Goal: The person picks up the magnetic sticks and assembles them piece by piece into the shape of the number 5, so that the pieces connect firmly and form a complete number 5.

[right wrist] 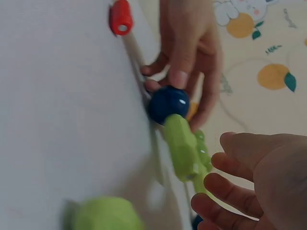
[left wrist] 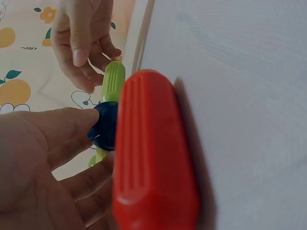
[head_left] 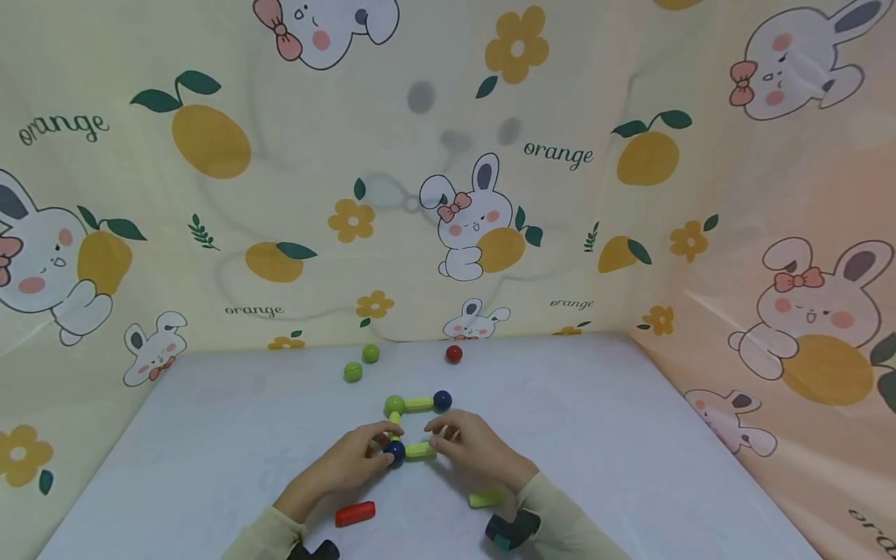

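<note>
A built shape of balls and yellow-green rods lies on the table. Its near corner is a blue ball (head_left: 397,453), which my left hand (head_left: 350,460) pinches between thumb and fingers. From that ball a yellow-green rod (head_left: 421,450) points right, its far end free in the right wrist view. Close to that end is my right hand (right wrist: 268,177), fingers spread, relaxed and holding nothing. Another rod (head_left: 395,422) runs back from the blue ball to a green ball (head_left: 394,405). A third rod (head_left: 419,404) joins the green ball to a second blue ball (head_left: 442,400).
A loose red rod (head_left: 355,513) lies before my left hand, and a loose green rod (head_left: 486,498) lies beneath my right forearm. Two green balls (head_left: 353,372) and a red ball (head_left: 453,355) sit toward the table's back edge. A patterned curtain (head_left: 392,295) stands behind.
</note>
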Demonstrator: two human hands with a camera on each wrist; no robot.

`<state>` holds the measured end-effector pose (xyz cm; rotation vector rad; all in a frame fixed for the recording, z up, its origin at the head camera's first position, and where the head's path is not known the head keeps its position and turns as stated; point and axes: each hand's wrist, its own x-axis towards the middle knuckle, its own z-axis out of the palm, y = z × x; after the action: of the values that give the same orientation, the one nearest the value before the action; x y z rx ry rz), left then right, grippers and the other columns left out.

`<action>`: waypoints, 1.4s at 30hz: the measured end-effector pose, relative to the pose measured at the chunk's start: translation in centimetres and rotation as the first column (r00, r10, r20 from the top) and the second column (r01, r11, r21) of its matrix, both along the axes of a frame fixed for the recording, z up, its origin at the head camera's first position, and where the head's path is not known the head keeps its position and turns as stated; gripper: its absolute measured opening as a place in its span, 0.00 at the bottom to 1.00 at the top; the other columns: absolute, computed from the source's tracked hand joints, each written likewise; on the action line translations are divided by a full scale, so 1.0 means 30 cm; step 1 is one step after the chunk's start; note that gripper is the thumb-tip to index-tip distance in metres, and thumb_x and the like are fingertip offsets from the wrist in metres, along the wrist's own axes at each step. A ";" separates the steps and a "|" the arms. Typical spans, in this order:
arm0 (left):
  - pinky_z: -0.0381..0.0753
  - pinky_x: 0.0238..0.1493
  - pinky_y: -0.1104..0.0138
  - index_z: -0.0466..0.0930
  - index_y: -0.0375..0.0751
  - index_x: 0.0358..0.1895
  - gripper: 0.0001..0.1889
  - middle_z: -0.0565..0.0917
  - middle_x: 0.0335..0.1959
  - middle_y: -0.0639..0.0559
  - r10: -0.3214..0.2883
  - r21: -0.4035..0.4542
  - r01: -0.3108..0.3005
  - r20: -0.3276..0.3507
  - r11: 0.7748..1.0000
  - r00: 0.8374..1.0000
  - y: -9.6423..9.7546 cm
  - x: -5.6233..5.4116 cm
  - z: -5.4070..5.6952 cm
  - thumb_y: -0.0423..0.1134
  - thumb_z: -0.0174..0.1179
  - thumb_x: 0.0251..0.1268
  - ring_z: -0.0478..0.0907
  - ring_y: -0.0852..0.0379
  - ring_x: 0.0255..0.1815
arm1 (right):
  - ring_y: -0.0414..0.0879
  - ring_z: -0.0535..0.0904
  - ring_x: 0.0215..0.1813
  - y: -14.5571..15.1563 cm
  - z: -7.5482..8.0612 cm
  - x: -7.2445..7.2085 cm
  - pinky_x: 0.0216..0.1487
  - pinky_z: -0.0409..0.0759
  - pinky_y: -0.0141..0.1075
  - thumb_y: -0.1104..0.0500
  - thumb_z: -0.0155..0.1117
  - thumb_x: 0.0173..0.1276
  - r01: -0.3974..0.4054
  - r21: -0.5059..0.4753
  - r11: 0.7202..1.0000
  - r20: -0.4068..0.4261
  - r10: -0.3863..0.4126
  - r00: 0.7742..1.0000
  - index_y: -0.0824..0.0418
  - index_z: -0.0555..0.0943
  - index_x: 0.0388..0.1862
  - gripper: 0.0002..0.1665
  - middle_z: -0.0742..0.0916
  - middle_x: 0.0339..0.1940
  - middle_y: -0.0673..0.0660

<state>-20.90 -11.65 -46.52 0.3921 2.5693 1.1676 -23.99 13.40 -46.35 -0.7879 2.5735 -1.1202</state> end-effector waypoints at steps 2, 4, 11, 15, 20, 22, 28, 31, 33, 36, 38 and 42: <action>0.83 0.50 0.49 0.77 0.48 0.63 0.20 0.83 0.52 0.44 -0.008 0.008 0.008 -0.008 1.000 1.000 0.002 0.001 -0.002 0.35 0.62 0.69 0.82 0.50 0.49 | 0.39 0.79 0.44 0.016 0.010 -0.007 0.46 0.79 0.30 0.54 0.63 0.75 0.005 -0.010 1.000 -0.046 -0.005 0.999 0.58 0.84 0.56 0.16 0.88 0.50 0.53; 0.83 0.51 0.49 0.77 0.47 0.63 0.20 0.83 0.52 0.44 -0.018 0.016 0.018 -0.017 1.000 1.000 0.003 0.002 -0.004 0.34 0.61 0.69 0.82 0.50 0.49 | 0.40 0.79 0.44 0.031 0.021 -0.015 0.46 0.79 0.31 0.54 0.62 0.75 0.010 -0.020 1.000 -0.096 -0.011 0.995 0.59 0.84 0.56 0.16 0.88 0.51 0.55; 0.83 0.52 0.47 0.77 0.47 0.63 0.20 0.83 0.53 0.43 -0.024 0.013 0.024 -0.034 1.000 0.999 0.003 0.002 -0.006 0.34 0.61 0.69 0.82 0.48 0.49 | 0.42 0.80 0.47 0.076 0.063 -0.056 0.48 0.79 0.32 0.55 0.62 0.75 0.068 -0.061 0.996 -0.113 -0.075 0.991 0.60 0.84 0.56 0.16 0.88 0.54 0.55; 0.83 0.53 0.48 0.77 0.48 0.63 0.20 0.83 0.52 0.44 -0.001 0.004 0.002 -0.022 1.000 1.000 -0.002 0.004 -0.006 0.34 0.61 0.69 0.82 0.49 0.50 | 0.46 0.82 0.50 0.093 0.076 -0.097 0.50 0.81 0.36 0.56 0.61 0.75 0.083 -0.075 0.994 -0.103 -0.090 0.991 0.62 0.84 0.57 0.16 0.87 0.57 0.58; 0.83 0.53 0.48 0.77 0.48 0.63 0.20 0.83 0.52 0.44 -0.002 0.008 0.002 -0.020 1.000 1.000 -0.003 0.004 -0.005 0.34 0.61 0.69 0.82 0.49 0.50 | 0.49 0.83 0.50 0.113 0.080 -0.148 0.51 0.82 0.40 0.57 0.60 0.76 0.109 -0.085 0.990 -0.079 -0.115 0.990 0.64 0.83 0.58 0.17 0.87 0.58 0.61; 0.83 0.53 0.48 0.77 0.48 0.63 0.20 0.83 0.52 0.44 0.000 0.007 0.001 -0.017 1.000 1.000 -0.001 0.003 -0.003 0.34 0.61 0.69 0.82 0.49 0.50 | 0.50 0.83 0.50 0.119 0.078 -0.168 0.52 0.82 0.41 0.57 0.60 0.76 0.117 -0.088 0.989 -0.065 -0.123 0.990 0.64 0.82 0.59 0.18 0.87 0.57 0.62; 0.83 0.53 0.49 0.77 0.48 0.63 0.20 0.83 0.52 0.44 -0.007 0.009 0.007 -0.014 1.000 1.000 0.003 0.002 -0.003 0.34 0.61 0.69 0.81 0.50 0.50 | 0.49 0.82 0.50 0.128 0.060 -0.234 0.54 0.82 0.43 0.58 0.60 0.76 0.189 -0.070 0.979 -0.040 -0.192 0.981 0.62 0.80 0.62 0.19 0.87 0.54 0.58; 0.83 0.53 0.48 0.77 0.48 0.63 0.20 0.83 0.52 0.45 -0.010 0.007 0.010 -0.015 1.000 1.000 0.001 0.001 -0.005 0.35 0.61 0.69 0.81 0.50 0.50 | 0.49 0.82 0.50 0.129 0.048 -0.269 0.53 0.82 0.43 0.58 0.59 0.76 0.227 -0.080 0.970 -0.008 -0.229 0.973 0.62 0.79 0.64 0.21 0.86 0.55 0.59; 0.83 0.53 0.48 0.77 0.49 0.63 0.20 0.83 0.52 0.45 -0.008 0.004 0.008 -0.015 1.000 1.000 0.002 0.001 -0.004 0.35 0.62 0.69 0.81 0.50 0.50 | 0.50 0.83 0.49 0.130 0.040 -0.291 0.52 0.82 0.41 0.58 0.59 0.76 0.241 -0.092 0.966 0.013 -0.241 0.971 0.63 0.78 0.66 0.22 0.85 0.56 0.61; 0.83 0.53 0.49 0.77 0.48 0.63 0.20 0.83 0.52 0.45 -0.005 0.004 0.005 -0.012 1.000 1.000 0.005 0.003 -0.001 0.35 0.62 0.69 0.81 0.50 0.50 | 0.50 0.83 0.49 0.129 0.027 -0.319 0.52 0.82 0.40 0.58 0.58 0.77 0.264 -0.110 0.958 0.050 -0.260 0.964 0.63 0.76 0.67 0.23 0.84 0.58 0.63; 0.83 0.53 0.49 0.77 0.48 0.63 0.20 0.83 0.52 0.46 -0.005 0.005 0.005 -0.015 1.000 1.000 0.005 0.004 -0.001 0.35 0.61 0.69 0.81 0.50 0.50 | 0.51 0.82 0.50 0.124 0.017 -0.337 0.51 0.81 0.39 0.58 0.58 0.77 0.283 -0.121 0.951 0.077 -0.275 0.958 0.62 0.76 0.68 0.23 0.83 0.60 0.64; 0.83 0.53 0.49 0.77 0.48 0.63 0.20 0.83 0.52 0.45 -0.009 0.012 0.009 -0.018 1.000 1.000 0.002 0.005 -0.002 0.35 0.61 0.70 0.81 0.50 0.50 | 0.54 0.82 0.55 0.109 -0.002 -0.372 0.51 0.82 0.39 0.58 0.59 0.76 0.326 -0.139 0.935 0.120 -0.311 0.943 0.60 0.75 0.69 0.24 0.81 0.64 0.64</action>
<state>-20.76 -11.58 -46.59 0.4176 2.5742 1.1817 -35.16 16.69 -46.41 -0.3374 2.6174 -1.4302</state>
